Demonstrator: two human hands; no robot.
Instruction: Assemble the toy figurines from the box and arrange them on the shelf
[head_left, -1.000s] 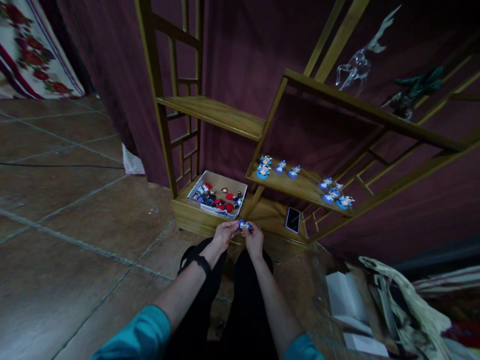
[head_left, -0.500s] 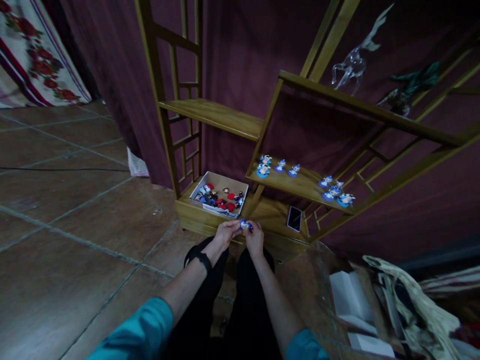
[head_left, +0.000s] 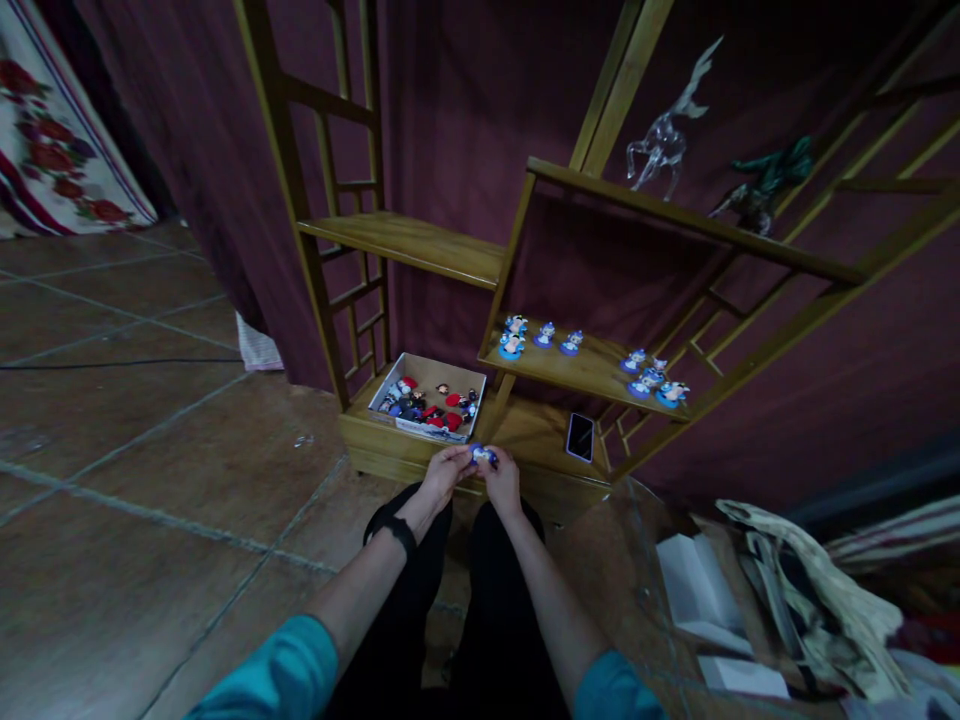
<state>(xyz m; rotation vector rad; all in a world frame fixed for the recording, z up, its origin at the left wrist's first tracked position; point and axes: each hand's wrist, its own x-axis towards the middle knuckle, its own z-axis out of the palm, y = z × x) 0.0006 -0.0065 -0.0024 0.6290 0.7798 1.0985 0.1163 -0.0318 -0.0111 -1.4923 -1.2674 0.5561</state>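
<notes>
Between my two hands is a small blue, purple and white toy figurine (head_left: 482, 455), held in front of the low wooden cabinet. My left hand (head_left: 445, 470) grips it from the left, and my right hand (head_left: 503, 480) pinches its other side. Just beyond my hands, a cardboard box (head_left: 431, 433) holds several red, black and blue figurines (head_left: 439, 405). On the raised shelf (head_left: 592, 372) stand similar figurines on round bases: a left group (head_left: 513, 338), two in the middle (head_left: 558, 338), and a right group (head_left: 651, 378).
A phone (head_left: 580, 437) lies on the cabinet's lower board, right of the box. Higher up stand a clear glass horse figure (head_left: 664, 145) and a dark green statue (head_left: 769, 185). White boxes (head_left: 701, 585) and crumpled cloth (head_left: 817, 590) lie on the floor at right.
My view has shifted slightly, so the shelf unit sits further left and a little lower in it. Both hands keep hold of the figurine, which looks slightly turned.
</notes>
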